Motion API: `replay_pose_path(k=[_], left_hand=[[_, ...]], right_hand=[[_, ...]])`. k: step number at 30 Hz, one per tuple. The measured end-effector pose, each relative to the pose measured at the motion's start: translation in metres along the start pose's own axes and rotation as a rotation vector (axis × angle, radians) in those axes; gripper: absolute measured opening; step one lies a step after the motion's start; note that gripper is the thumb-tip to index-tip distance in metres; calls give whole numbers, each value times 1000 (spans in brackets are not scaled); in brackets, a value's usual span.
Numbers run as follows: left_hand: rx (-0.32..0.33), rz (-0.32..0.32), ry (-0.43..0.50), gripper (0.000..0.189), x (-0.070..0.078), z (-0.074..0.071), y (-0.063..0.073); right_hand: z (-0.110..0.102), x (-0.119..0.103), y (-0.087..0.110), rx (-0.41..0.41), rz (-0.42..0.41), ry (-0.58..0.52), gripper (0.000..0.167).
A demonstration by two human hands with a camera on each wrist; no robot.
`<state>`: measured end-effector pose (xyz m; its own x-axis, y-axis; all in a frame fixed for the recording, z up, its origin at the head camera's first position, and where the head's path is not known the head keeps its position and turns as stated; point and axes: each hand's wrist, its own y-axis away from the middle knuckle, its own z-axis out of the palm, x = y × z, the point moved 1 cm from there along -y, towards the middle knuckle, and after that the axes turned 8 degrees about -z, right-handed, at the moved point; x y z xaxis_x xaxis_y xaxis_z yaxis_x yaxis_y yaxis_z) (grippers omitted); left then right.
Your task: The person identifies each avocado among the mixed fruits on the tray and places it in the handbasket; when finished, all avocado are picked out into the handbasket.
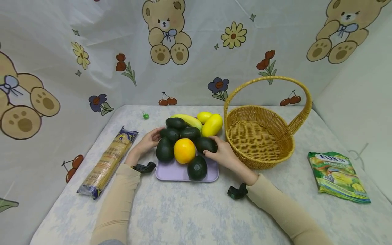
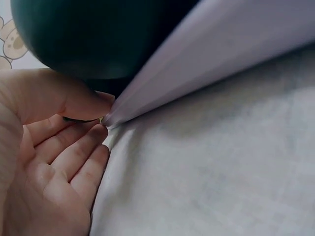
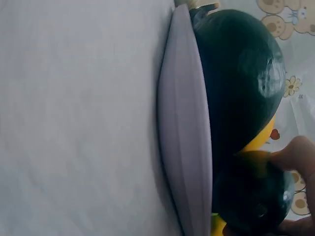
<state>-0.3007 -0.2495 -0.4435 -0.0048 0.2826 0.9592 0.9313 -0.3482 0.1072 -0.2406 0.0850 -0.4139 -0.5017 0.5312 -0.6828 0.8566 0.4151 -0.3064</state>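
Observation:
A lilac tray point(image 1: 174, 176) is heaped with several dark green avocados, an orange point(image 1: 184, 151), a banana-like yellow fruit point(image 1: 190, 120) and yellow mango-like fruits point(image 1: 212, 125). At the tray's left side, my left hand point(image 1: 149, 141) pinches the rim; the left wrist view puts the thumb on the inner side, under an avocado point(image 2: 98, 39), with fingers outside. My right hand point(image 1: 226, 156) grips an avocado point(image 1: 206, 145) at the tray's right side between thumb and fingers. In the right wrist view, that avocado point(image 3: 253, 196) sits beside a larger-looking one point(image 3: 241, 73).
A wicker basket point(image 1: 254, 141) with a tall handle stands right of the tray. Farther right lies a green candy bag point(image 1: 338, 177). A spaghetti pack point(image 1: 108, 161) lies on the left, and a small green item point(image 1: 145, 116) is at the back.

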Motion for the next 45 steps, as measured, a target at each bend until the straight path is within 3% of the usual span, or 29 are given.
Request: replay_pose_path(k=[8, 13, 16, 22, 28, 35, 42, 45], left_hand=[[7, 3, 2, 64, 1, 2, -1], [7, 13, -1, 64, -1, 2, -1], [14, 10, -13, 64, -2, 2, 1], [10, -1, -8, 66, -2, 4, 4], [11, -20, 3, 64, 0, 4, 3], [10, -18, -3, 65, 1, 0, 1], [10, -32, 13, 66, 1, 1, 1], [1, -40, 6, 66, 12, 4, 7]], right_hand=[[-24, -23, 1, -7, -15, -122, 61], [-54, -38, 5, -33, -67, -199, 60], [-75, -39, 9, -38, -109, -192, 60], [-112, -20, 20, -85, -184, -92, 56], [-132, 12, 30, -151, -130, -11, 56], [-137, 45, 35, -228, -57, 36, 57], [-133, 59, 38, -339, -56, 35, 58], [-132, 61, 38, -370, -52, 31, 58]])
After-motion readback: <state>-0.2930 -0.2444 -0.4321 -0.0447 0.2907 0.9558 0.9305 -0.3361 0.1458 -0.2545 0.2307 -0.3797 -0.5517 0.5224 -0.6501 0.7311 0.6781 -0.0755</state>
